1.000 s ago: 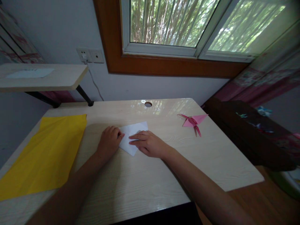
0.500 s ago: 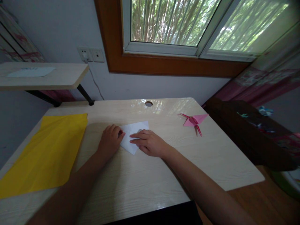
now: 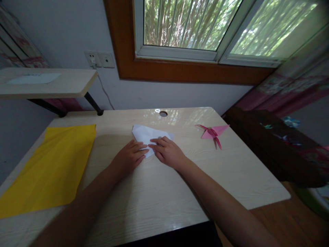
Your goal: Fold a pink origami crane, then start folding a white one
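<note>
- Head view: both hands lie flat on a white paper (image 3: pixel 147 134), which sits on the desk (image 3: pixel 180 185) just this side of the cable hole (image 3: pixel 163 113).
- Left hand (image 3: pixel 130 157): fingers stretched out and pressed on the paper's near left edge; nothing is pinched or gripped, the palm rests on the desk.
- Right hand (image 3: pixel 167 152): fingers likewise spread flat on the paper's near right part, fingertips almost meeting those of the left hand; it grasps nothing.
- Paper: folded, with a point toward the hole's left and a flatter edge to the right; its near corner is hidden under the fingers.
- Pink crane (image 3: pixel 212 132): lies on the desk to the right of the hole, well apart from the hands.
- Yellow sheet (image 3: pixel 51 168): lies flat far left of the hole, reaching the desk's near left edge.
- Shelf (image 3: pixel 64 84): stands up and left of the hole, against the wall, below the socket (image 3: pixel 99 60).
- Window (image 3: pixel 205 27): sits above the hole.
</note>
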`<state>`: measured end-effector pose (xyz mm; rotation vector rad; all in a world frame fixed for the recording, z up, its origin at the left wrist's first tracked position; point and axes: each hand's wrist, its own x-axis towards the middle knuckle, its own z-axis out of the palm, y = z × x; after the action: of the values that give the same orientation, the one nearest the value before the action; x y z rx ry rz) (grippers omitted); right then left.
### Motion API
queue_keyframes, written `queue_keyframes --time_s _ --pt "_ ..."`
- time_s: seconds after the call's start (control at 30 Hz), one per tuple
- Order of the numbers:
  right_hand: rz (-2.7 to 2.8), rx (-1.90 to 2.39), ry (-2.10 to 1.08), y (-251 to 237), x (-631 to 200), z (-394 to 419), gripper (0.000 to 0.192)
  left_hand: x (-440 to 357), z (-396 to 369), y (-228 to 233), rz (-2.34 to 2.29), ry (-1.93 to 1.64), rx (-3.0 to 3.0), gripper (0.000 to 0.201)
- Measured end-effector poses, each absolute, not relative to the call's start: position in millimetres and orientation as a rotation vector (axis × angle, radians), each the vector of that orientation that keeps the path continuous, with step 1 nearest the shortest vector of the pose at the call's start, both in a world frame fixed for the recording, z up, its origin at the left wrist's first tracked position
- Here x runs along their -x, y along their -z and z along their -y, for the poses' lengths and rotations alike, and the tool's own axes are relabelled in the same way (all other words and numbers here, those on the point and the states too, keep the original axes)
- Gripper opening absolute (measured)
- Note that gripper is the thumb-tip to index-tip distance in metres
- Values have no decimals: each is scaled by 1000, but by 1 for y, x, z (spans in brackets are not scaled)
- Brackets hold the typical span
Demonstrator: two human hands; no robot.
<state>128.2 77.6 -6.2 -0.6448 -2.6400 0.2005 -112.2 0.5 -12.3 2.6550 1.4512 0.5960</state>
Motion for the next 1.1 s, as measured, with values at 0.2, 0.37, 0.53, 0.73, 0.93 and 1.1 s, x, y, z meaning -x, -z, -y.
queue_keyframes --time_s 0.2,0.37,0.53,0.73,0.93,1.1 --pt "2625 639 -197 9 -128 -78 38 108 -1 16 -1567 -501 -2627 41" --pt "2629 648 -209 8 -127 -78 37 109 -4 17 -1715 -434 -2565 45" --pt "2625 647 -223 7 -126 -77 36 109 -6 13 -1912 -425 -2458 44" --pt "2622 643 -223 8 -127 -78 38 112 -8 11 -2113 -494 -2353 44" --pt "2624 632 -211 9 -126 -78 38 119 -11 18 -2267 -546 -2307 48" --pt "2618 627 -203 10 -126 -78 38 123 -11 25 -2334 -638 -2267 49"
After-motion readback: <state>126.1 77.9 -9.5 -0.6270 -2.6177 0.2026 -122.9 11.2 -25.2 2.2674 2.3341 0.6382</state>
